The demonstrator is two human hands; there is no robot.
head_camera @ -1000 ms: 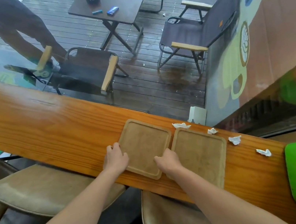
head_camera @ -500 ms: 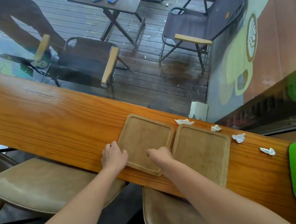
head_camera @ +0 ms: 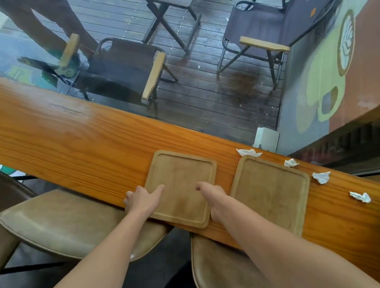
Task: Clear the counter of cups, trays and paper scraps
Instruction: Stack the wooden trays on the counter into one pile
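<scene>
Left hand [head_camera: 143,198]: gripping the near-left edge of the left tray [head_camera: 182,188], thumb stretched across the top, the other fingers curled under the rim or against it — hard to tell which from up here.
Right hand [head_camera: 212,196]: thumb on the same tray's right side, hand tucked into the gap beside the right tray [head_camera: 271,192]; looks like a matching pinch on the edge.
Where things sit: both trays flat on the counter [head_camera: 59,136], side by side, a sliver of wood between them. Four paper scraps [head_camera: 321,177] dotted along the far edge, beside and past the right tray.
The step: lifting the left tray, I'd say, likely to stack it on its neighbour.
Doing it well: raise both sides together, keep it level, clear the neighbour's raised rim before setting down square.
Materials: trays are pale wood, square, rounded corners, shallow lip, matte and scuffed. Counter is glossy, orange, strongly grained. Scraps are crumpled white tissue, light enough to blow off.
</scene>
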